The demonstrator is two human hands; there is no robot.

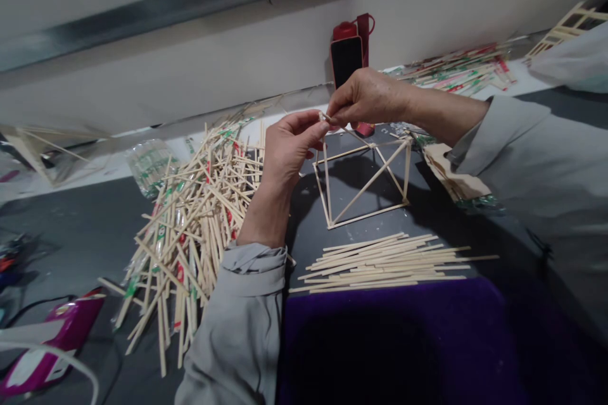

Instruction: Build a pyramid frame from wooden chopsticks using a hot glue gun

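Note:
A frame of thin wooden sticks (368, 186) stands on the dark table, with crossed sticks on its near side. My left hand (287, 145) is at its upper left corner, thumb and fingers pinched on the stick ends there. From the right, my right hand (358, 98) reaches over the frame, its fingers closed round a small light piece at the same corner. The fingertips of both hands nearly touch, and they partly hide the joint. Loose sticks (380, 262) lie in a flat bundle in front of the frame.
A big pile of chopsticks (204, 202), some wrapped, spreads at the left. A magenta tool (52, 342) with a cable lies lower left. Behind stand a red bottle (345, 30) and a phone (346, 60). Torn brown paper (451, 171) lies right of the frame.

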